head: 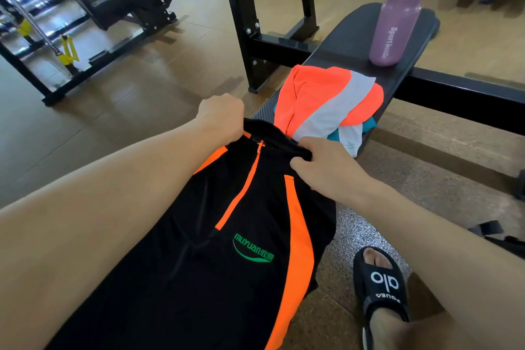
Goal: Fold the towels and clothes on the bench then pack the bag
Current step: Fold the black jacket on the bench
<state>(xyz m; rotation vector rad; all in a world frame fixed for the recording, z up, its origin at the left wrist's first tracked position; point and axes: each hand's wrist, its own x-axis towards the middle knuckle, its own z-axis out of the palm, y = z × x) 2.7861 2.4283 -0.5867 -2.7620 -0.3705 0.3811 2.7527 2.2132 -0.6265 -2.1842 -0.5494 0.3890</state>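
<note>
Both hands (264, 136) on jacket (227, 236) collar, bench-edge.

Our two forearms are bare to the edge of the view, with no sleeves, watch or rings showing on our left hand (221, 116) or right hand (326, 163). On our one visible foot we wear a black open-toed slide sandal (382, 285) with white lettering across its strap.
</note>
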